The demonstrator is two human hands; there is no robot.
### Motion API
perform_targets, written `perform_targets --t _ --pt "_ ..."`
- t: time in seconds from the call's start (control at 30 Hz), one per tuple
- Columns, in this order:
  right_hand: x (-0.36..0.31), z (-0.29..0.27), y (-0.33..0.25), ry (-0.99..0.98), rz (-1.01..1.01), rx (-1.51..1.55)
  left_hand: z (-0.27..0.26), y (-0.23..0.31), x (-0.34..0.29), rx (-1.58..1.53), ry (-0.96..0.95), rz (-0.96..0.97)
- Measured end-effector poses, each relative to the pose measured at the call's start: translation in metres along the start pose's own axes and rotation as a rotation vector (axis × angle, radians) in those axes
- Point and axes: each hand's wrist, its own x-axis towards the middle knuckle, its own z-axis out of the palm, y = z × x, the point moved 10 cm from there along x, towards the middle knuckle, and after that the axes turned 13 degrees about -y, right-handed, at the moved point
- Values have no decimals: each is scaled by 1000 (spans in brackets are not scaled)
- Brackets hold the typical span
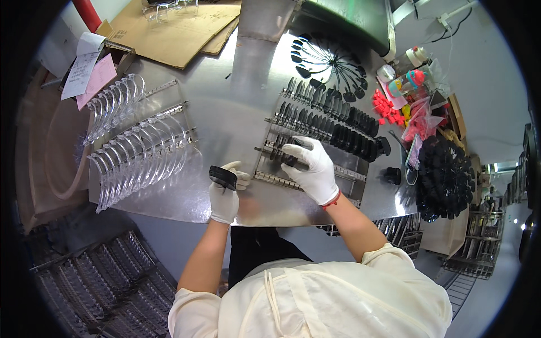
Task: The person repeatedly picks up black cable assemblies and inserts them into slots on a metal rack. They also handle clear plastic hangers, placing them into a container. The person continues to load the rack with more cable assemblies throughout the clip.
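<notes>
My left hand (226, 204), in a white glove, is closed around a dark curved plastic piece (223, 177) just above the steel table's front part. To its right, my gloved right hand (315, 172) reaches over a slotted metal rack (282, 181). Its thumb and fingers curl round a small black piece (291, 160) at the rack's front rows; the palm hides part of it. Behind that hand, two rows of black blade-like parts (315, 125) stand upright in the rack. Clear curved visor-like pieces (135, 152) fill another rack at the left.
Black paddle-ended parts lie fanned in a ring (332, 62) at the back. Red small blocks (386, 108), bottles (414, 79) and a heap of black parts (445, 177) crowd the right. Cardboard (174, 34) lies back left. Loaded racks (96, 281) stand below left.
</notes>
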Motion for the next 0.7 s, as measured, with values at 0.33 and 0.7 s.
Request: perform_targets --t 0.33,0.7 --pt "-32 -32 28 -56 -5 -35 -8 8 -12 -5 30 -19" --pt "-23 -20 1 -25 -66 -220 -16 5 -22 31 170 -100"
